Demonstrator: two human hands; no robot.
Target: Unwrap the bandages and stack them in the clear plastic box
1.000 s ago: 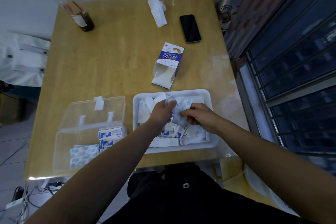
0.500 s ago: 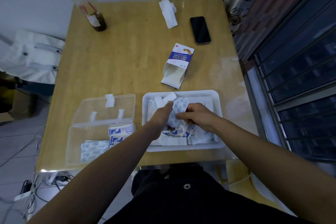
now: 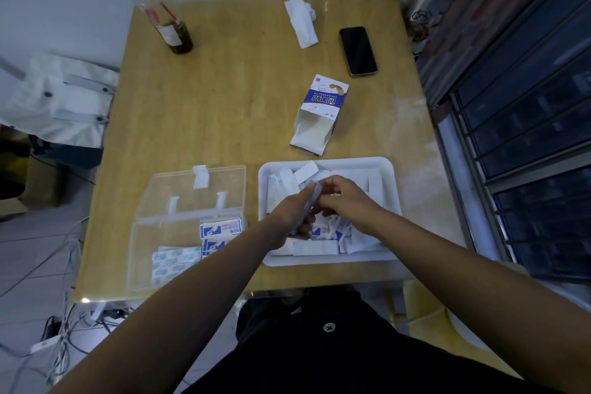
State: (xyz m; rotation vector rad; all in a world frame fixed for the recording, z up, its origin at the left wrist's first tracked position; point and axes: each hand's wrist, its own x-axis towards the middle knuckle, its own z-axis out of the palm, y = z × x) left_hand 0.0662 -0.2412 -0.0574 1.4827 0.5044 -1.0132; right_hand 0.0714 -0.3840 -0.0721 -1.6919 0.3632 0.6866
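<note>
While the left hand (image 3: 292, 216) is curling its fingers round a wrapped bandage (image 3: 312, 198) and the right hand (image 3: 343, 201) is pinching the wrapper's upper end, both are working just above the white tray (image 3: 326, 261). The clear plastic box (image 3: 144, 253) is lying open just beside the tray, to the left. Blur is hiding how far the wrapper is peeling. A hard tug is risking a torn pad or adhesive catching on a finger. Loose wrapper scraps are lying heaped in the tray, so one could be riding along into the box. The opened lid (image 3: 192, 189) is lying behind the box, so any carry is likely needing to come over the right or near wall without disturbing the stacked bandages (image 3: 176, 257). Tray and box are both sitting close to the table's (image 3: 224, 105) near edge. Bare table is stretching beyond them, toward the carton (image 3: 319, 115).
</note>
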